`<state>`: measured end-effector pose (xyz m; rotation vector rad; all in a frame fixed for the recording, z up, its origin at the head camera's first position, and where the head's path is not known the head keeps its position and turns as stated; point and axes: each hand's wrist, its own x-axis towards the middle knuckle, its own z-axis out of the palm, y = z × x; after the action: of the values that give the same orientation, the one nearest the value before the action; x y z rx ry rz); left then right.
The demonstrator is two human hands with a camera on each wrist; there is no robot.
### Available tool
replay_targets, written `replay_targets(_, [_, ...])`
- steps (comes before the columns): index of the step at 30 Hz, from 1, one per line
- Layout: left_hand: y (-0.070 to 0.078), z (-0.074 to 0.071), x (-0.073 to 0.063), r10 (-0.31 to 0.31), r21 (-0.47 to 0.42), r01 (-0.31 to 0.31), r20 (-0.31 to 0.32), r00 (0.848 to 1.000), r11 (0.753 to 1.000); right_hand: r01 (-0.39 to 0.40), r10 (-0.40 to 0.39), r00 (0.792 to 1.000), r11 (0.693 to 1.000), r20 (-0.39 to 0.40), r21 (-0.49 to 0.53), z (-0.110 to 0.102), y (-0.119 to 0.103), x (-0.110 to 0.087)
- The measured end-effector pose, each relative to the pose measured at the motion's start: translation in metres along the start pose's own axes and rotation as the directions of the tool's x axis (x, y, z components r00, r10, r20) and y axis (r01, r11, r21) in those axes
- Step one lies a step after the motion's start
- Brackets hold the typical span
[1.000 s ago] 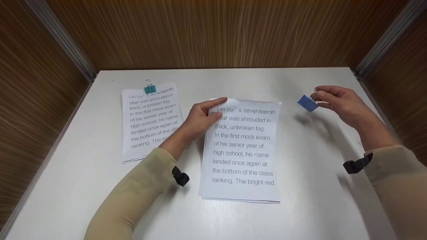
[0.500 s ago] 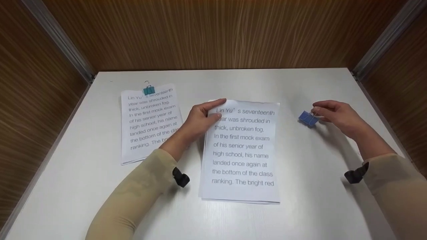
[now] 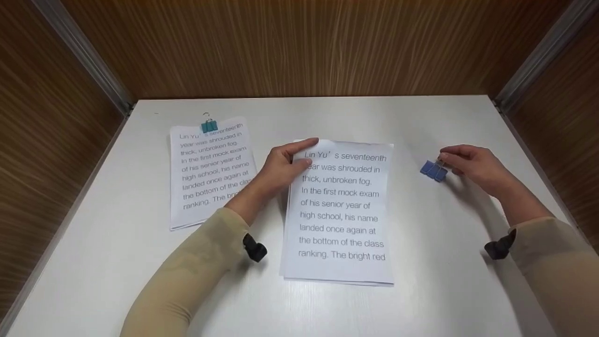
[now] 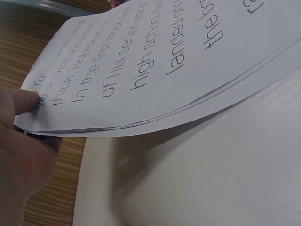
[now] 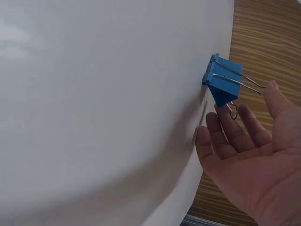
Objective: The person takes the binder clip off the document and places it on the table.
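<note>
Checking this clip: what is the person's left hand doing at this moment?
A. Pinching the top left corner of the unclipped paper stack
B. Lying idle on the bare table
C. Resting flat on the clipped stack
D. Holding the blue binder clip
A: the left hand pinches the top left corner of the unclipped paper stack, thumb on top, lifting it slightly in the left wrist view.

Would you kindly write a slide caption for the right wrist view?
Right hand holds a blue binder clip by its wire handles against the white table.

Left hand (image 4: 21, 150) pinches the lifted corner of the printed paper stack (image 4: 188, 52).
</note>
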<state>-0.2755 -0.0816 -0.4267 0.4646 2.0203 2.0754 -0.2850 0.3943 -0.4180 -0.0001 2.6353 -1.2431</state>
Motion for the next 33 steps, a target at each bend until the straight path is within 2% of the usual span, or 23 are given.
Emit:
replay_targets(8, [0.0, 0.0, 0.0, 0.007, -0.015, -0.007, 0.008, 1.0, 1.0, 0.006, -0.006, 0.999, 1.0, -0.049, 0.006, -0.001, 0.005, 0.0])
replay_targets(15, [-0.002, 0.001, 0.002, 0.001, -0.018, -0.002, -0.005, 1.0, 1.0, -0.042, 0.042, 0.999, 0.999, -0.031, -0.032, 0.002, 0.007, 0.002])
replay_targets(25, [-0.007, 0.003, 0.006, -0.002, -0.001, 0.001, -0.023, 1.0, 1.0, -0.071, 0.071, 0.997, 0.997, -0.016, -0.021, 0.002, 0.012, 0.002])
replay_targets(33, [-0.015, 0.001, 0.011, 0.017, 0.043, -0.014, -0.051, 0.999, 0.999, -0.042, 0.041, 0.995, 0.999, -0.085, -0.006, 0.001, 0.006, -0.005])
